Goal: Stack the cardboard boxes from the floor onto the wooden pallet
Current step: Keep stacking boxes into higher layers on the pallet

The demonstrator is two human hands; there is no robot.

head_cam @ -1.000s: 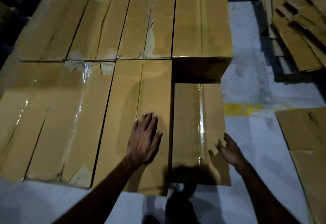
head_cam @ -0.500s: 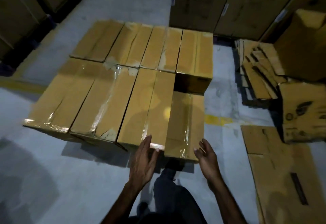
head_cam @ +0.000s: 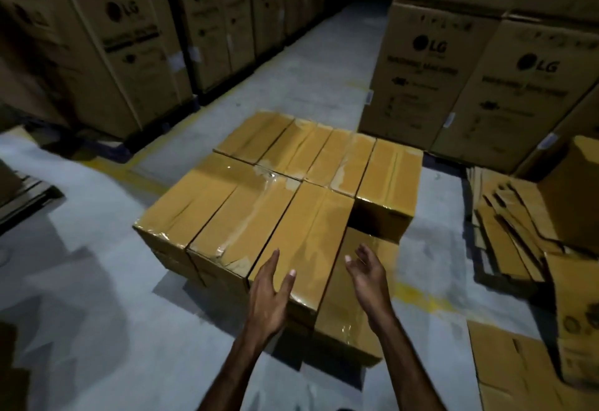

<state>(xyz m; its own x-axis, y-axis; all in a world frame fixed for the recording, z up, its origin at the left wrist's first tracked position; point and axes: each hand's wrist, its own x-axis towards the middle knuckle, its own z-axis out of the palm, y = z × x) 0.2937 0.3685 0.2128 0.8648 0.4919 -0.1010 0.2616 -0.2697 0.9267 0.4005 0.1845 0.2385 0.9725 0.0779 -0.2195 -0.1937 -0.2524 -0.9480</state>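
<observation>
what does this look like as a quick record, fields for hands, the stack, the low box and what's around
left hand: open, fingers straight, over the near end of a top-layer box
right hand: open, palm inward, above the low box, holding nothing
stack: taped brown boxes in two rows
low box: near right corner, top below its neighbours
surroundings: tall LG cartons behind, flattened cardboard at right
pallet: not visible

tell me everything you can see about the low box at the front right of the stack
The low box is plain brown cardboard, long and narrow, its top shiny with clear tape. It lies flat, its top lower than the neighbouring stacked box that it sits against. The right hand hovers open above it, apparently not touching. No pallet shows beneath it.
</observation>
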